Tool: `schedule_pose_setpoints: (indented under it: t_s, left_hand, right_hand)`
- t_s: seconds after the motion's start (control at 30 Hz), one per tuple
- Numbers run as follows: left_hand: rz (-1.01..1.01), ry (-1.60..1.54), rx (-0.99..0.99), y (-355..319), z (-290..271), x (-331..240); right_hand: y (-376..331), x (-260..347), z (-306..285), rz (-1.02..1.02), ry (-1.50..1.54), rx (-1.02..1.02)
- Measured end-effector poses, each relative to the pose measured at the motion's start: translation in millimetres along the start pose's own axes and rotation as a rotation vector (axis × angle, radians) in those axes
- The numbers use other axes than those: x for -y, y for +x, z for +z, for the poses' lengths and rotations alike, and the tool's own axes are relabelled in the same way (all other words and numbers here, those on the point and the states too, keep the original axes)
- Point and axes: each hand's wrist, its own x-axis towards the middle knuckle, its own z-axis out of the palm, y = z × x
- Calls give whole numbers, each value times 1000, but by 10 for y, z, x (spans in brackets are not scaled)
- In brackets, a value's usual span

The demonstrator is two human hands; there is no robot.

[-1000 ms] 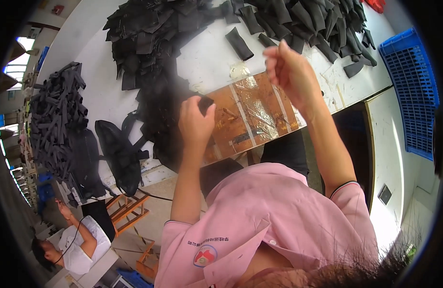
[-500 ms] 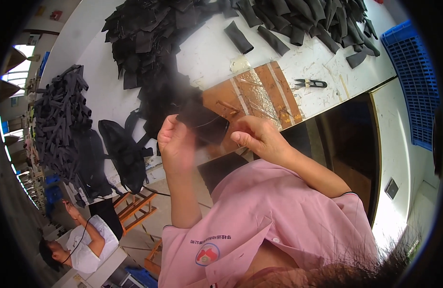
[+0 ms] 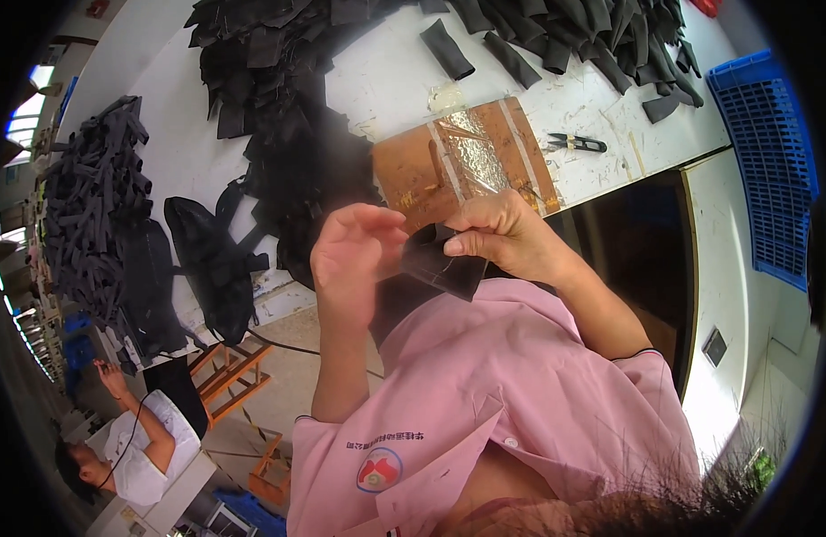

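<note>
Two hands at frame centre | right hand (image 3: pixel 507 237) pinches black fabric piece (image 3: pixel 442 261) | left hand (image 3: pixel 352 259) half-open, touching it | brown board (image 3: pixel 462 166), snips (image 3: pixel 576 141) on counter (image 3: pixel 386 89) above | blue crate (image 3: pixel 771 161) upper right

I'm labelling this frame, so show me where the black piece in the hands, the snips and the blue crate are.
black piece (image 3: pixel 440 264), head view, on its lower flat face.
snips (image 3: pixel 576 141), head view, on the handles' middle.
blue crate (image 3: pixel 775 170), head view, on its slatted wall.
</note>
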Motion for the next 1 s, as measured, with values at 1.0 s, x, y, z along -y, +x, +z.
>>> schedule_pose_setpoints:
  t_s: [1.0]
  left_hand:
    - [725,1232,-332,-267,258,312]
  right_hand:
    - [-57,-108,410,-310,-283,-318]
